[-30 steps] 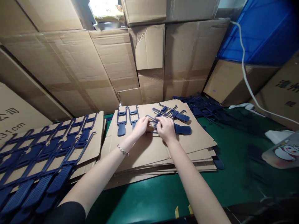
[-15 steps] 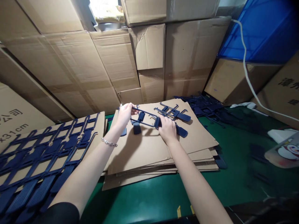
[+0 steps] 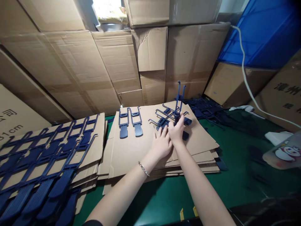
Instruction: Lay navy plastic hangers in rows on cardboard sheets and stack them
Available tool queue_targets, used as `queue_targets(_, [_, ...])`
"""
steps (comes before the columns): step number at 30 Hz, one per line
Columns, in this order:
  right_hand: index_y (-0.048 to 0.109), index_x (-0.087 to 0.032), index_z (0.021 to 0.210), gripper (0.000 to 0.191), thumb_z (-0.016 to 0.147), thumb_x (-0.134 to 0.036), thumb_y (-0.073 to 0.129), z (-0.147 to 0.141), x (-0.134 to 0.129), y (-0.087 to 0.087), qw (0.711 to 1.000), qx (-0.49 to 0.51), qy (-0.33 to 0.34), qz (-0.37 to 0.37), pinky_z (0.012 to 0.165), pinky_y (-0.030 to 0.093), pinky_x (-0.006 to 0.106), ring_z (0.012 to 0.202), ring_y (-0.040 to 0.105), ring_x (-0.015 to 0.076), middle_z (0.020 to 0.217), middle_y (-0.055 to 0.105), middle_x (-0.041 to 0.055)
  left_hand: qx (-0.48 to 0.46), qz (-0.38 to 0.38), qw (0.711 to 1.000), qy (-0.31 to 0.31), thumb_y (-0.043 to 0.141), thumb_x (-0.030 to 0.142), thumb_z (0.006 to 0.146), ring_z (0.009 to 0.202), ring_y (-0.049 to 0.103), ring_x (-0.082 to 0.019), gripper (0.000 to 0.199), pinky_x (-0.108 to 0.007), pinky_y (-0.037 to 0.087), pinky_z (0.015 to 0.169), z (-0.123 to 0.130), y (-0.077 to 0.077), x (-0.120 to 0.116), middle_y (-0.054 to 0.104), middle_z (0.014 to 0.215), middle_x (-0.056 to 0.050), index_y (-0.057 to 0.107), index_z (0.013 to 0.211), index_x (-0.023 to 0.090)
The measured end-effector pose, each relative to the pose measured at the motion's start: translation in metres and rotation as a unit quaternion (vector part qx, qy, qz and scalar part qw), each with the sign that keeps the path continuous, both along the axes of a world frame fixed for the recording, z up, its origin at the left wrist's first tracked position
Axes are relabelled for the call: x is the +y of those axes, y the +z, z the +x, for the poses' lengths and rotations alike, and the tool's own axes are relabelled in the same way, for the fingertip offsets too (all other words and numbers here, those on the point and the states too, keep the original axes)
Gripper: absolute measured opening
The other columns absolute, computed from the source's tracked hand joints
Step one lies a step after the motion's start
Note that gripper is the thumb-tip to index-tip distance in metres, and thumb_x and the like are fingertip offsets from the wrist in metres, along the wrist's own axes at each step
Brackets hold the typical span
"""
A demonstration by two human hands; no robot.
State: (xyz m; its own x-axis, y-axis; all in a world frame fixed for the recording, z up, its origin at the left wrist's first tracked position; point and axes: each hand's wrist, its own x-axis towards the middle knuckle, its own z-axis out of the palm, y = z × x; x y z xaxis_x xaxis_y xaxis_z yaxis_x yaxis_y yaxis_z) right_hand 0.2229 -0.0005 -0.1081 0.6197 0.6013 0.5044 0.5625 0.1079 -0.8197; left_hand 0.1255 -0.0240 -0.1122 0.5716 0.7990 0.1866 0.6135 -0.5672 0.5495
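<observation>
My right hand is closed around a dark blue plastic frame with hooked prongs, held upright above the cardboard. My left hand lies beside it with fingers stretched out, the tips touching another blue frame in a loose group. Two matching frames, each with a ribbed pad, lie side by side on the left of the cardboard stack: one outer and one inner. The lower end of the upright frame is hidden by my right hand.
Rows of blue frames cover another cardboard stack on the left. A tangled pile of blue parts lies at the back right. Cardboard boxes wall off the back. A cup stands on the green table, and a white cable hangs at right.
The frame both hands were holding now lies on the left of the cardboard. Both hands have moved right, and my right hand has picked up a frame and stands it upright.
</observation>
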Motion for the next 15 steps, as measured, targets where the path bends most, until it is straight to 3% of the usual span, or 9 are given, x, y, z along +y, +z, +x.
queue_targets(4, [0.036,-0.008,0.133,0.058,0.075,-0.015,0.038,0.003,0.001,0.001,1.000,-0.011,0.009,-0.015,0.102,0.030,0.035,0.120,0.040,0.0212,0.127,0.042,0.0172,0.123,0.049,0.991,-0.017,0.027,0.044,0.087,0.135,0.003,-0.034,0.058,-0.060,0.009,0.106,-0.004,0.002,0.004,0.011,0.149,-0.001,0.018,0.142,0.025])
queue_targets(7, [0.050,-0.011,0.120,0.044,0.079,-0.021,0.040,0.003,0.005,0.007,0.999,0.024,0.031,0.000,0.097,0.036,0.034,0.110,0.049,0.0205,0.115,0.053,0.0138,0.138,0.060,0.988,-0.032,0.027,0.049,0.086,0.135,0.002,-0.036,0.061,-0.061,0.011,0.105,-0.006,0.005,0.007,0.011,0.149,-0.001,0.017,0.142,0.027])
queue_targets(9, [0.054,-0.012,0.111,0.036,0.081,-0.028,0.043,-0.001,0.009,0.016,0.993,0.084,0.079,-0.010,0.085,0.045,0.032,0.092,0.059,0.0200,0.100,0.060,0.0113,0.132,0.056,0.989,-0.036,0.031,0.051,0.084,0.134,0.002,-0.038,0.062,-0.061,0.012,0.105,-0.007,0.007,0.005,0.011,0.149,-0.001,0.019,0.141,0.029])
queue_targets(12, [0.046,-0.014,0.120,0.043,0.080,-0.031,0.045,-0.011,0.016,0.036,0.968,0.177,0.170,-0.045,0.056,0.050,0.026,0.055,0.058,0.0144,0.078,0.062,0.0047,0.125,0.062,0.989,0.038,0.037,0.047,0.083,0.133,-0.001,-0.040,0.064,-0.059,0.012,0.106,-0.004,0.011,-0.003,0.007,0.150,-0.004,0.021,0.141,0.026])
queue_targets(15, [0.028,-0.021,0.136,0.060,0.079,-0.025,0.043,-0.024,0.020,0.059,0.959,0.192,0.194,-0.082,0.042,0.045,0.022,0.041,0.053,0.0110,0.075,0.062,0.0018,0.145,0.054,0.984,0.086,0.038,0.043,0.084,0.132,0.000,-0.044,0.067,-0.060,0.012,0.106,-0.001,0.013,-0.012,0.007,0.148,-0.014,0.019,0.142,0.016])
